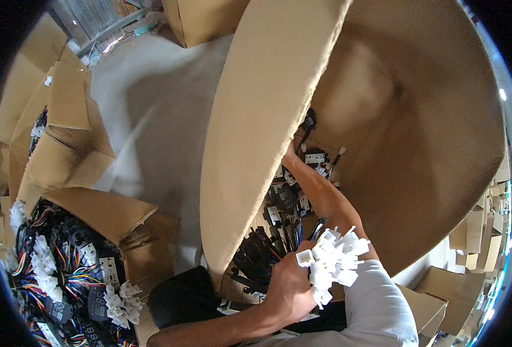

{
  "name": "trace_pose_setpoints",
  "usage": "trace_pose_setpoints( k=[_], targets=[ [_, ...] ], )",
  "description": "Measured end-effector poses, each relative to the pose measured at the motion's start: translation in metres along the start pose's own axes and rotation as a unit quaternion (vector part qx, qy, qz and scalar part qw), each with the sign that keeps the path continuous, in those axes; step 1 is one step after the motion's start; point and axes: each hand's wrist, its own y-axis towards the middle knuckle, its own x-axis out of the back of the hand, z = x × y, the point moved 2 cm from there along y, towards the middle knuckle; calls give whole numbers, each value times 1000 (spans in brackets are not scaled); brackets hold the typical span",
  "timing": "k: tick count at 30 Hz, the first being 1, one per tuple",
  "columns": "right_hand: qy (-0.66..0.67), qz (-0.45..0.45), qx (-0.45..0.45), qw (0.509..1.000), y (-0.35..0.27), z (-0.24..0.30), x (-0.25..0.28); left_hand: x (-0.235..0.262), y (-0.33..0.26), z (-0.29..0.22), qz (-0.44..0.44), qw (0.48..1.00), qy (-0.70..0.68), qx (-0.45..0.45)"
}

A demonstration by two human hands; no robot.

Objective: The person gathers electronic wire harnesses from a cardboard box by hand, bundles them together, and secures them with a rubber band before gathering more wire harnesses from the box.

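Observation:
My left hand [291, 283] is closed round a bundle of wired display modules. Their white plug connectors [334, 260] fan out above the fist, and the black modules [256, 254] hang below and beyond it. My right arm reaches down into a large cardboard box [406, 150]. Only the wrist edge of my right hand [290, 155] shows; the fingers are hidden behind the box's near-left wall. Close to that arm, several loose display modules [283, 198] lie in the box, some with small white circuit boards [315, 158] and wires.
At the lower left, an open carton [102, 211] is heaped with bundled modules, coloured wires and white connectors [43, 263]. Another open carton [65, 139] stands behind it on the grey floor [157, 98]. More cartons [450, 289] are on the right. The big box's tall wall [261, 115] rises mid-view.

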Motion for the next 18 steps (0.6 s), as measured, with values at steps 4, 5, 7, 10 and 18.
trace_pose_setpoints(
  k=[4, 5, 7, 10, 18],
  targets=[
    [-136, -24, 57, 989, -45, 120, 33, 3, -14, 1, -9, 1000, 1, 25],
    [-118, -52, 80, 988, -55, 146, 56, 2, -17, -2, -19, 1000, -7, 18],
    [-37, -100, 84, 991, -67, 190, 122, -7, -21, -13, -13, 999, -42, 12],
    [-54, -168, 200, 964, -98, 269, 169, -8, -30, -19, -28, 995, -97, 2],
    [-69, -158, 217, 961, -172, 347, 247, -11, -59, -41, -123, 983, -103, -87]
  ],
)
